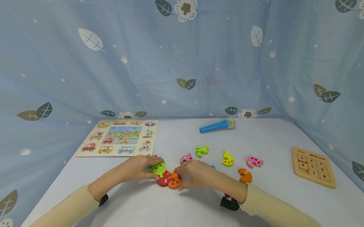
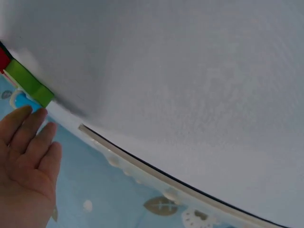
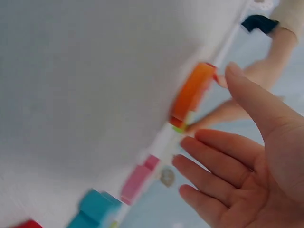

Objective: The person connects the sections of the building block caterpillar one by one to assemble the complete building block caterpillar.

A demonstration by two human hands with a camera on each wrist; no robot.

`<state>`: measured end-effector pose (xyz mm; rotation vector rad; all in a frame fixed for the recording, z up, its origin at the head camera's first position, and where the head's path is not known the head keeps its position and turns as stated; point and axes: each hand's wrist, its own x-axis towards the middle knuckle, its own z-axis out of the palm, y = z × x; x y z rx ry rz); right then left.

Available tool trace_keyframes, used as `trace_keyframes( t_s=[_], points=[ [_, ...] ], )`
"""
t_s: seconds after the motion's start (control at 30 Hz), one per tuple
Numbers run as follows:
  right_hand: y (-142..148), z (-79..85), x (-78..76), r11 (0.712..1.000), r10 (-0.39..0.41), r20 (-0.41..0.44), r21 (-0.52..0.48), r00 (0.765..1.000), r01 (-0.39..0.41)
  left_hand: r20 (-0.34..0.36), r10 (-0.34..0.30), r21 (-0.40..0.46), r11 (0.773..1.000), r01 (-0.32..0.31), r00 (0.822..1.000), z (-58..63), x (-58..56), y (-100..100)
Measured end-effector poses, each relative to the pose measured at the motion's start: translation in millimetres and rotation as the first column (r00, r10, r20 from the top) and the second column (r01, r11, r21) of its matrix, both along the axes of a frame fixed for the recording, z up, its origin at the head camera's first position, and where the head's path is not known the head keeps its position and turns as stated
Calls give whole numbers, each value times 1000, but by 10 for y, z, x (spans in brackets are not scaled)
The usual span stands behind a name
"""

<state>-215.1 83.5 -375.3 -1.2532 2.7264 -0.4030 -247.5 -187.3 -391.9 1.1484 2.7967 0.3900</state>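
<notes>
In the head view, a green smiling caterpillar head piece (image 1: pixel 159 168) joins a red piece numbered 2 (image 1: pixel 164 179) and an orange piece numbered 3 (image 1: pixel 175 180), all lying on the white table. My left hand (image 1: pixel 140 168) holds the green head, fingers along its far side and thumb near the red piece. Around the right side of the orange piece, my right hand (image 1: pixel 199 174) is spread, thumb toward me and fingers beyond. The right wrist view shows that hand's fingers (image 3: pixel 209 166) loosely extended beside the orange piece (image 3: pixel 192 92).
Other puzzle pieces lie right of the hands: pink (image 1: pixel 186 158), green (image 1: pixel 202 151), yellow (image 1: pixel 227 159), another pink (image 1: pixel 254 162) and orange numbered 10 (image 1: pixel 245 175). A picture puzzle board (image 1: pixel 89 131) sits back left, a blue toy microphone (image 1: pixel 215 126) at the back, a wooden number board (image 1: pixel 313 167) at right.
</notes>
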Motion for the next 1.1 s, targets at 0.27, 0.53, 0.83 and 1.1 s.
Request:
trace_keyframes(
  t_s=[0.27, 0.53, 0.83, 1.1],
  points=[
    [255, 89, 78, 997, -57, 39, -43, 998, 59, -45, 33, 3, 999, -33, 998, 20, 61, 29],
    [445, 71, -1, 995, -63, -8, -78, 998, 62, -32, 53, 21, 998, -52, 998, -13, 110, 80],
    [539, 111, -207, 996, -70, -16, -58, 997, 69, -1, 64, 20, 998, -64, 998, -32, 126, 91],
    [585, 126, -445, 1000, 6, 60, -24, 998, -4, -1, 46, 21, 999, -46, 999, -47, 85, 96]
  ],
)
